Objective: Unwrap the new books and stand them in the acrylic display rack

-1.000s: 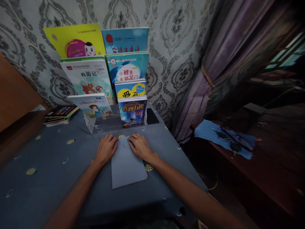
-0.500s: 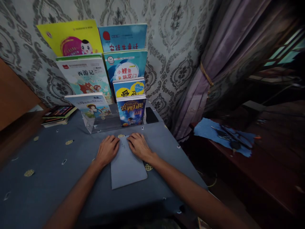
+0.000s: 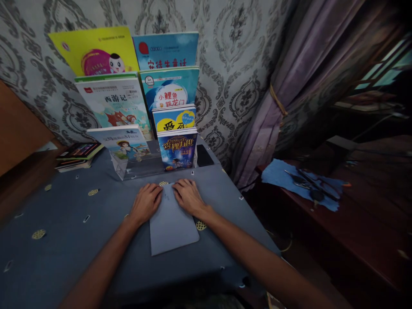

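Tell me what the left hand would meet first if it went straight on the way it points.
The left hand would likely meet the front edge of the clear book stand, near the dark-blue book, though the exact depth is hard to judge.

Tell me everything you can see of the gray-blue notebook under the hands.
The notebook is thin, plain and pale gray-blue, with a matte-looking cover and faint small marks near its far end. Its near right corner is rounded; the near left looks sharper. It lies flat, apparently closed, on the patterned tablecloth, before the clear book stand. The left hand and right hand rest at its far sides, covering parts of its edges.
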### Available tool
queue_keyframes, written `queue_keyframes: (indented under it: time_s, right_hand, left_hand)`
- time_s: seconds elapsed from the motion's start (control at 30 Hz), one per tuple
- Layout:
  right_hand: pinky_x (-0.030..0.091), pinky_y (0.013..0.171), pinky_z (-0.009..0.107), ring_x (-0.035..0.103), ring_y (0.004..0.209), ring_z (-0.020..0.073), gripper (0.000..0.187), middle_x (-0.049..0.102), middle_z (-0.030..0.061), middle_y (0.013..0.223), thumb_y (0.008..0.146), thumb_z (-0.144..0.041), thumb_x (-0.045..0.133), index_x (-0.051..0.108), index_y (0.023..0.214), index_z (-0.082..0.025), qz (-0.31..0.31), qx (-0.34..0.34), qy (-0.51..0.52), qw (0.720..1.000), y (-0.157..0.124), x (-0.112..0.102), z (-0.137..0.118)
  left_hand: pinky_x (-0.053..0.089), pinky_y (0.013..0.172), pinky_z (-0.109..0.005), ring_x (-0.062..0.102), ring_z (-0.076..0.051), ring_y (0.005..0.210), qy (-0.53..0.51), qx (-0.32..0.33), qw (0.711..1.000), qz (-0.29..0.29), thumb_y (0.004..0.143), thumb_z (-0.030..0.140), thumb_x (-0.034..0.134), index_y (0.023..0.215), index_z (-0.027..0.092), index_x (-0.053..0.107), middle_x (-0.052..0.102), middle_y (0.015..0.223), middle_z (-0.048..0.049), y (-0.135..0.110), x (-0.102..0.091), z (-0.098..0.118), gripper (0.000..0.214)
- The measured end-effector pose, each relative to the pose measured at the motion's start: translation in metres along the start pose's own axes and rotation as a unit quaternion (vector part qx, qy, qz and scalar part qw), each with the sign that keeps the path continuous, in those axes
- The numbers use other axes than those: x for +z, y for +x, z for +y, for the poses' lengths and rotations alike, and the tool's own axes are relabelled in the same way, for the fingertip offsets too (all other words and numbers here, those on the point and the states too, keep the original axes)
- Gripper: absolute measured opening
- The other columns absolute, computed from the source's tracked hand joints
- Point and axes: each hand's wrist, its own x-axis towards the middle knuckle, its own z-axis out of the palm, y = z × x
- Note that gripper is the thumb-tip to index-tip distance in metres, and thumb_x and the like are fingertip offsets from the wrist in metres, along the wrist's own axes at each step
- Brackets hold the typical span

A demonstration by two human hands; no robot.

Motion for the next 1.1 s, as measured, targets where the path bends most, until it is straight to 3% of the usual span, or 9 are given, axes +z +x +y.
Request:
queue_keyframes:
  time_s: [1.1]
  right_hand:
    - [0.033,0.100,0.042,0.055,0.112,0.0254,0.023,0.068,0.0109,0.119,0.098,-0.019,0.052,0.069,0.113,-0.017,-0.005,0.002,-0.005,1.000,0.0000,-0.0027,-0.0006]
  left_hand:
    - [0.047,0.091,-0.040,0.056,-0.025,0.102,0.017,0.006,1.000,0.002,0.100,0.026,0.042,0.115,0.020,0.065,0.065,0.109,-0.0079,0.0006,0.0004,0.0009,0.027]
